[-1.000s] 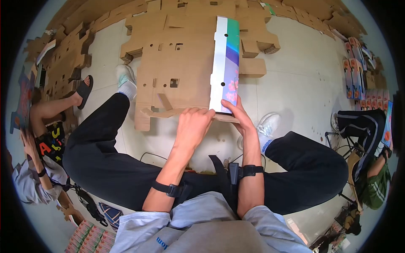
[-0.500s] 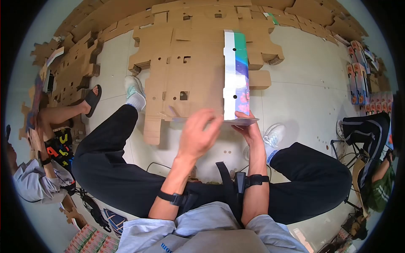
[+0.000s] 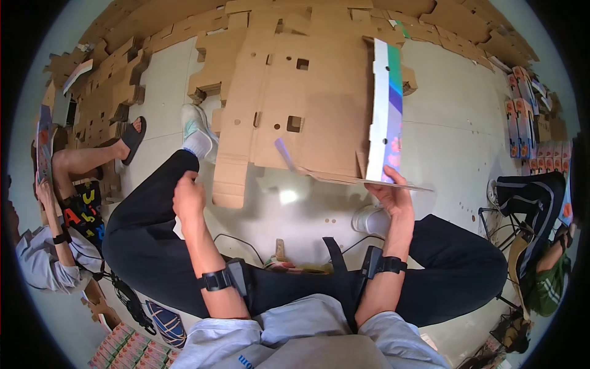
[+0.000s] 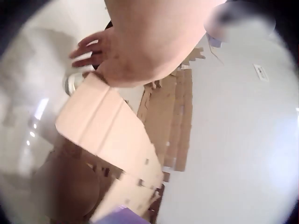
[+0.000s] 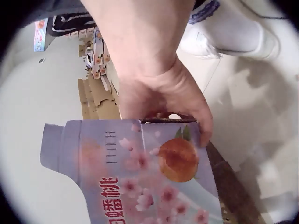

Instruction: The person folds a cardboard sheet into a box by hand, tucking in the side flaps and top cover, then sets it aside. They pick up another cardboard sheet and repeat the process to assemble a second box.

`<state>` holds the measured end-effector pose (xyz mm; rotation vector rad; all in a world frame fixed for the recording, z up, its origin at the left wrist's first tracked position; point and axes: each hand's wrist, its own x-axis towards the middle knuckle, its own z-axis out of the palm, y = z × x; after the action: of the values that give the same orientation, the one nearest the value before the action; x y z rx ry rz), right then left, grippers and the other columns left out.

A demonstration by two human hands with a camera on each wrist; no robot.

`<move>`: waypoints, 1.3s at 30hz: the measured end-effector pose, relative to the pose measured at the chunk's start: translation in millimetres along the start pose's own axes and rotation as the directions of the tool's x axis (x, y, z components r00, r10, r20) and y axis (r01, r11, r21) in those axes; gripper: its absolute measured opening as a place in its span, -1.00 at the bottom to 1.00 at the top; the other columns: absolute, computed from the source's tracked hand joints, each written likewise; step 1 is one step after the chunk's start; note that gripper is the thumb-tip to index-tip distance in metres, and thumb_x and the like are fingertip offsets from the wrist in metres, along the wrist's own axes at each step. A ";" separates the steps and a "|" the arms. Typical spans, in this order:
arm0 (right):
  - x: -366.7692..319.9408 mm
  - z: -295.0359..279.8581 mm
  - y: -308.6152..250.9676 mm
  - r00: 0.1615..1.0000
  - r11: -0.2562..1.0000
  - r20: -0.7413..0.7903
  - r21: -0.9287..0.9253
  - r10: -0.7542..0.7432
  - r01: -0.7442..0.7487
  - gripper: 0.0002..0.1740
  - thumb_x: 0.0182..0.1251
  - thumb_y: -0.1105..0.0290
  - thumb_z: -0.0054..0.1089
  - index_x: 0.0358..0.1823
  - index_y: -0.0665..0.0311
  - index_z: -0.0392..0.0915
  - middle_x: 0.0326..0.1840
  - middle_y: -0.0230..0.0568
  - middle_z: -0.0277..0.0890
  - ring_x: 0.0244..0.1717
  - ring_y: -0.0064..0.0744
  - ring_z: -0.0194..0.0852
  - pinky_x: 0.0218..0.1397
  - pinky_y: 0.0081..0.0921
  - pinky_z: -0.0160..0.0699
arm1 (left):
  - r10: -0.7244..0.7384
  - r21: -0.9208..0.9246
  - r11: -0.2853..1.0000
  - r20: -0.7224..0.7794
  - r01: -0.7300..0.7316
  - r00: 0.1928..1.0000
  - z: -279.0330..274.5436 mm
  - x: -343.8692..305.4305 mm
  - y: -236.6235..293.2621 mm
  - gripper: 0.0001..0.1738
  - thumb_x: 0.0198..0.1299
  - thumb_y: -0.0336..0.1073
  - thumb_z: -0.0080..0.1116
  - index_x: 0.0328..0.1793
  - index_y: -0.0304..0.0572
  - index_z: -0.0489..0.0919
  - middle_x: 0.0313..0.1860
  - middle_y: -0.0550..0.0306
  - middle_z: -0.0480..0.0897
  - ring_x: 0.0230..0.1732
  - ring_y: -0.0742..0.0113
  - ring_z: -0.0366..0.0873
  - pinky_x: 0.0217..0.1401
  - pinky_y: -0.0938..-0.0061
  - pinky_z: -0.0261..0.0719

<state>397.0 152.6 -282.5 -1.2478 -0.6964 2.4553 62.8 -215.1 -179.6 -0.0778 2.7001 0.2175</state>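
A partly folded cardboard box (image 3: pixel 335 123) stretches in front of me, brown on the inside, with a long wall standing up along its right side. That wall shows white, green and purple printing; in the right wrist view its printed face (image 5: pixel 140 163) bears a peach, pink blossoms and red characters. My right hand (image 3: pixel 393 194) grips the wall's near corner, thumb over the printed side and fingers beneath. Over by my left knee, away from the box, my left hand (image 3: pixel 188 195) holds nothing; its fingers (image 4: pixel 86 49) are loosely spread in the left wrist view.
Flat brown cardboard (image 3: pixel 209 83) lies beneath and beyond the box. Printed boxes (image 3: pixel 519 123) stand at the far right, with more stacked boxes (image 3: pixel 132 347) at lower left. A person (image 3: pixel 61 246) sits on the left holding a printed sheet, another (image 3: pixel 550 270) on the right.
My left hand has let go of the box's near edge and swung left toward my knee. The box has shifted right, still held by my right hand.
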 end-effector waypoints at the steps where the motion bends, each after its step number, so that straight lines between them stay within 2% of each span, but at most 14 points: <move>1: -8.3 7.0 -6.6 1.000 1.000 -0.004 -0.002 -0.017 0.017 -0.54 0.52 0.20 0.33 0.29 0.31 0.60 0.09 -0.02 0.80 0.07 -0.03 0.84 0.28 0.04 0.80 | -0.042 0.033 0.999 0.099 0.039 0.994 12.2 10.4 -1.3 -0.48 0.39 -0.44 0.15 0.47 0.04 0.64 0.40 -0.09 0.72 0.44 -0.03 0.67 0.50 0.13 0.58; 2: -9.7 4.4 -7.7 1.000 0.999 0.028 0.032 -0.009 0.009 -0.50 0.50 0.20 0.36 0.33 0.32 0.58 0.14 -0.05 0.78 0.11 -0.07 0.82 0.28 -0.01 0.80 | -0.091 0.069 0.994 0.194 0.079 0.977 24.9 18.8 -6.6 -0.47 0.41 -0.42 0.16 0.50 0.00 0.62 0.43 -0.10 0.71 0.46 0.01 0.66 0.54 0.17 0.55; 5: -21.1 14.2 -19.2 0.998 0.999 0.046 0.030 -0.032 0.030 -0.41 0.47 0.16 0.40 0.41 0.31 0.55 0.20 -0.15 0.76 0.16 -0.16 0.79 0.27 -0.11 0.79 | 0.495 -0.470 0.810 0.230 -0.350 0.838 64.8 44.2 -38.9 -0.39 0.43 -0.35 0.27 0.60 -0.19 0.54 0.46 -0.12 0.68 0.52 0.12 0.59 0.60 0.27 0.46; 7: -1.2 -16.1 -16.8 0.999 1.000 0.038 0.028 -0.014 0.013 -0.40 0.46 0.16 0.41 0.41 0.29 0.55 0.25 -0.14 0.73 0.19 -0.14 0.77 0.31 -0.08 0.75 | 0.541 -0.748 0.570 0.029 -0.341 0.841 32.0 21.3 -9.7 -0.18 0.37 -0.34 0.40 0.71 -0.38 0.36 0.56 -0.11 0.58 0.52 0.19 0.53 0.61 0.31 0.42; 9: -15.1 -4.1 -16.7 1.000 0.997 0.004 0.075 -0.006 0.006 -0.41 0.46 0.18 0.41 0.43 0.25 0.54 0.29 -0.16 0.71 0.24 -0.12 0.74 0.39 -0.09 0.68 | 0.475 -0.824 0.548 0.163 -0.145 0.865 -20.1 -14.8 28.3 0.09 0.31 -0.34 0.49 0.89 -0.09 0.09 0.67 -0.05 0.46 0.57 0.18 0.48 0.66 0.30 0.36; 13: -16.1 18.2 -4.7 0.998 0.996 0.027 0.070 0.053 -0.055 -0.39 0.48 0.22 0.42 0.49 0.17 0.49 0.23 -0.22 0.72 0.22 -0.16 0.73 0.35 -0.14 0.67 | 0.563 -0.871 0.303 -0.163 -0.386 0.810 -11.3 -27.8 57.8 0.13 0.28 -0.36 0.53 0.89 -0.01 0.10 0.59 -0.02 0.53 0.45 0.25 0.58 0.54 0.32 0.51; 15: -0.8 0.7 7.5 0.991 0.996 0.105 -0.019 0.089 -0.087 -0.36 0.50 0.25 0.41 0.52 0.25 0.45 0.40 -0.11 0.63 0.35 -0.08 0.65 0.49 0.03 0.59 | 0.501 -0.867 0.402 -0.060 -0.293 0.863 4.5 -20.2 50.2 0.09 0.26 -0.37 0.53 0.87 -0.02 0.17 0.57 -0.01 0.57 0.44 0.25 0.60 0.53 0.32 0.52; 16: 1.1 -0.7 10.4 0.984 0.993 0.139 -0.063 0.107 -0.099 -0.35 0.51 0.26 0.40 0.53 0.30 0.43 0.48 -0.06 0.59 0.42 -0.05 0.62 0.55 0.12 0.55 | 0.468 -0.860 0.449 -0.006 -0.244 0.884 8.7 -18.6 49.2 0.07 0.26 -0.38 0.52 0.86 -0.03 0.20 0.56 0.00 0.59 0.44 0.26 0.61 0.53 0.32 0.52; 19: -1.2 15.9 15.0 0.981 0.967 0.057 -0.190 0.183 -0.169 -0.27 0.47 0.24 0.46 0.61 0.07 0.39 0.47 -0.23 0.60 0.37 -0.17 0.62 0.43 0.00 0.57 | 0.508 -0.692 0.486 -0.274 -0.534 0.817 8.4 -48.5 69.4 -0.10 0.24 -0.42 0.47 0.74 -0.05 0.41 0.48 -0.03 0.67 0.39 0.22 0.69 0.46 0.30 0.61; 22: 0.5 35.3 24.0 0.978 0.912 0.033 -0.369 0.204 -0.177 -0.09 0.45 0.24 0.49 0.76 -0.05 0.22 0.50 -0.38 0.54 0.37 -0.33 0.57 0.38 -0.16 0.56 | 0.737 -0.300 0.500 -0.345 -0.812 0.581 18.3 -64.0 83.3 -0.17 0.25 -0.42 0.42 0.68 0.19 0.47 0.28 -0.08 0.67 0.17 -0.03 0.76 0.22 0.16 0.74; 24: -4.5 43.1 20.9 0.981 0.872 0.036 -0.465 0.192 -0.154 -0.01 0.44 0.23 0.50 0.80 -0.01 0.13 0.53 -0.37 0.51 0.42 -0.36 0.54 0.41 -0.18 0.56 | 0.768 -0.279 0.597 -0.075 -0.752 0.636 18.5 -79.3 86.6 -0.21 0.28 -0.38 0.41 0.66 0.25 0.50 0.18 -0.11 0.65 0.14 -0.14 0.72 0.15 0.10 0.72; 27: 2.8 26.5 19.4 0.982 0.870 0.107 -0.486 0.155 -0.084 0.08 0.36 0.22 0.59 0.79 0.19 0.10 0.53 -0.15 0.50 0.54 -0.33 0.43 0.47 -0.28 0.51 | 0.776 -0.148 0.628 0.040 -0.764 0.630 26.8 -70.2 81.4 -0.22 0.19 -0.46 0.35 0.56 0.36 0.58 0.01 -0.15 0.51 0.01 -0.23 0.63 -0.04 0.02 0.67; 31: 14.1 11.2 16.6 0.983 0.787 0.126 -0.617 0.131 -0.026 0.19 0.28 0.18 0.66 0.81 0.18 0.03 0.56 -0.14 0.47 0.57 -0.28 0.40 0.52 -0.23 0.46 | 0.917 -0.062 0.389 0.126 -0.919 0.379 30.1 -83.7 97.7 -0.17 -0.02 -0.54 0.31 0.45 0.34 0.66 -0.02 -0.10 0.41 0.05 -0.16 0.53 -0.03 0.09 0.65; 39: 10.6 38.8 52.3 0.980 0.840 0.113 -0.537 0.165 -0.079 0.19 0.32 0.19 0.63 0.80 0.20 -0.03 0.60 -0.09 0.43 0.57 -0.22 0.46 0.44 -0.18 0.67 | 0.929 0.227 0.250 0.216 -0.941 0.299 81.9 -64.5 88.4 -0.48 0.11 -0.43 0.38 0.21 0.29 0.76 0.11 0.00 0.47 0.22 0.00 0.53 0.13 0.16 0.73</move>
<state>356.9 102.7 -298.5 -1.3166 -1.4646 2.5748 147.2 -113.0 -213.4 1.6961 2.2873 0.1031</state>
